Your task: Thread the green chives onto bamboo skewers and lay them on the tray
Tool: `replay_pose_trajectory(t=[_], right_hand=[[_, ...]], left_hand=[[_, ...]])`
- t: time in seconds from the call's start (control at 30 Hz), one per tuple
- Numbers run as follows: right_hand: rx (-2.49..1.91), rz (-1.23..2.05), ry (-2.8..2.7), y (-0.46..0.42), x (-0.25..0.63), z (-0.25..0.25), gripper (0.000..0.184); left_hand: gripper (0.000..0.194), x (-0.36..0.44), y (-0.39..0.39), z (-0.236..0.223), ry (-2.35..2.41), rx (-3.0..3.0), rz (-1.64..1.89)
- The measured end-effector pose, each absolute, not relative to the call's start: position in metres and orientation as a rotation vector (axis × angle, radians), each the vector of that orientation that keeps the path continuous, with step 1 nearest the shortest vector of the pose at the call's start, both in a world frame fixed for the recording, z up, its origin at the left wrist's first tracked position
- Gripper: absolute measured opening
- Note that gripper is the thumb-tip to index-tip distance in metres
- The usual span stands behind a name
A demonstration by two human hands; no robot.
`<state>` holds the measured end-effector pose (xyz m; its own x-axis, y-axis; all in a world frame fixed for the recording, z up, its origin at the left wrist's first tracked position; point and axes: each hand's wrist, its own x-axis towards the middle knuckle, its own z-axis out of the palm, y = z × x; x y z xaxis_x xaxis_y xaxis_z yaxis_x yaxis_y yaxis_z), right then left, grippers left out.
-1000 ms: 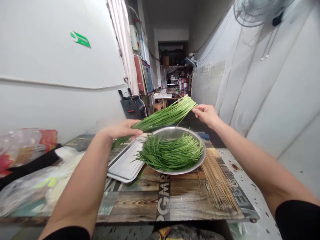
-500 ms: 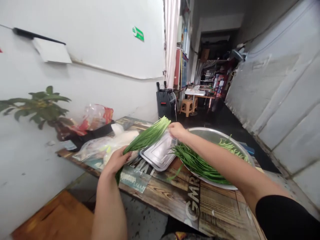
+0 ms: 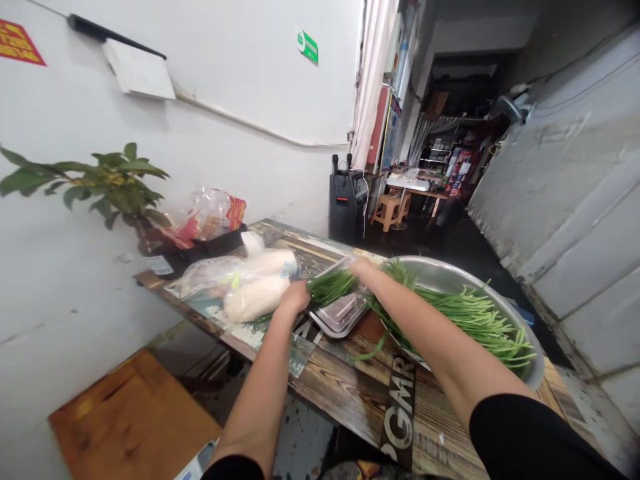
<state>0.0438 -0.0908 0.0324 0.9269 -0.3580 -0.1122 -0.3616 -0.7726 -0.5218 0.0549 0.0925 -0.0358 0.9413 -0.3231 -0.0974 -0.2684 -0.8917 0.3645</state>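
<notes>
A bunch of garlic chives (image 3: 331,287) stretches low over a metal tray (image 3: 340,320) between my two hands. My left hand (image 3: 296,295) is closed around one end of the bunch, beside the bagged white items on the table. At the other end my right hand (image 3: 362,269) is closed on the chives, near the tray's far right corner. Its fingertips are partly hidden and blurred. To the right, a wide metal basin (image 3: 537,367) holds many more chives (image 3: 470,320), partly covered by my right forearm.
Bagged white rolls (image 3: 260,287) lie left of the tray on the wood-patterned table (image 3: 340,380). Behind them stand a black box with red-and-clear packets (image 3: 215,217) and a potted plant (image 3: 115,180). A black speaker (image 3: 345,200) is beyond the table, and an orange-brown wooden board (image 3: 130,407) is below left.
The chives have come down from a raised, slanted position to low over the tray. My left hand moved right and forward, and my right hand now closes on the bunch. The view shifted slightly.
</notes>
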Motion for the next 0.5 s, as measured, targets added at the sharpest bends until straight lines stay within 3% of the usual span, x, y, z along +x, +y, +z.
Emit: replay_pose_trajectory(t=[0.27,0.5], right_hand=[[-2.694,0.175,0.141,-0.092,-0.002,0.078,0.018],[-2.891,-0.201,-0.295,-0.104,-0.093,0.089,0.024]], left_hand=[[0.035,0.050,0.095,-0.056,-0.468,2.850,-0.338],[0.033,0.026,0.086,-0.062,-0.397,2.932,-0.309]])
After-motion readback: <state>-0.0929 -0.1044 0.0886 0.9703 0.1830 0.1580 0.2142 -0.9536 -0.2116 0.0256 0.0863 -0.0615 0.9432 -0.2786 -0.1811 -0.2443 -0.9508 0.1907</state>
